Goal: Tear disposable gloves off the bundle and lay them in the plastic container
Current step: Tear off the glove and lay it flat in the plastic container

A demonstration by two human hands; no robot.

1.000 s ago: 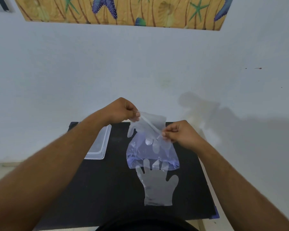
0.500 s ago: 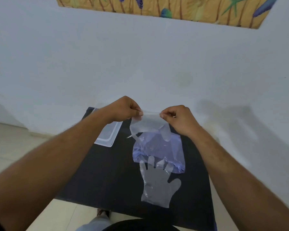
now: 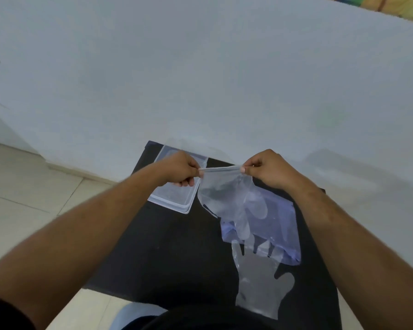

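Note:
A clear disposable glove (image 3: 221, 194) hangs stretched between both hands above the black table (image 3: 167, 246). My left hand (image 3: 179, 171) pinches the left corner of its cuff; my right hand (image 3: 267, 169) pinches the right corner. Its fingers dangle down over the bluish glove bundle (image 3: 277, 225) lying on the table. Another clear glove (image 3: 260, 284) lies flat on the table below the bundle, nearer to me. The clear plastic container (image 3: 174, 198) sits at the table's far left, partly hidden under my left hand.
A white wall rises right behind the table. Tiled floor (image 3: 22, 198) shows to the left and below the table's near edge. My dark clothing (image 3: 200, 320) fills the bottom middle.
The glove's cuff has been pulled taut and level between both hands, and both hands have shifted left toward the container. The view has tilted down and to the left.

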